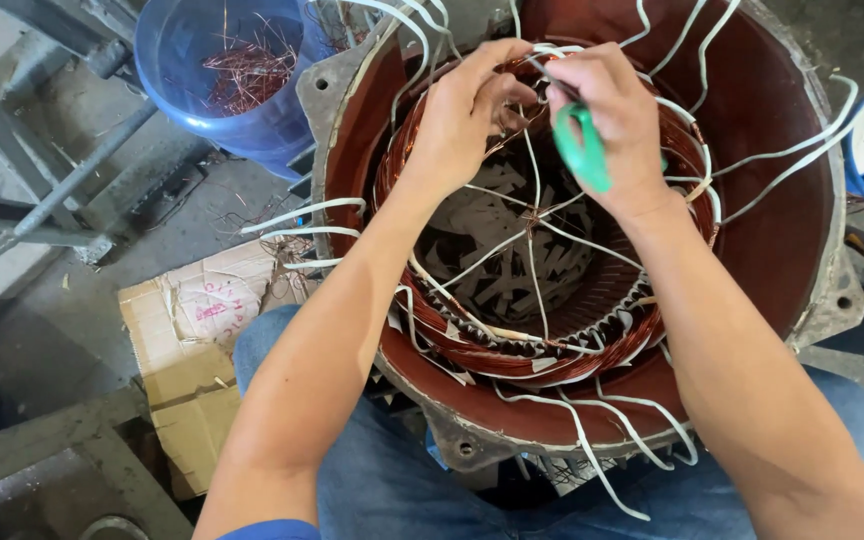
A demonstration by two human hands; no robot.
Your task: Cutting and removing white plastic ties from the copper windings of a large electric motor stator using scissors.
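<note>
From above, the left hand [467, 110] pinches the shiny copper wire coil [552, 345] at the far rim of the big round motor shell [782, 230], which stands between the person's knees. The right hand [607, 115] is closed around green-handled scissors [584, 150] right beside it. A blue bucket [187, 85] of copper scraps sits off to the left.

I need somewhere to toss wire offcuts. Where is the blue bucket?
In the head view the blue bucket sits at upper left, on the floor just left of the motor housing, with copper scraps inside.
</note>
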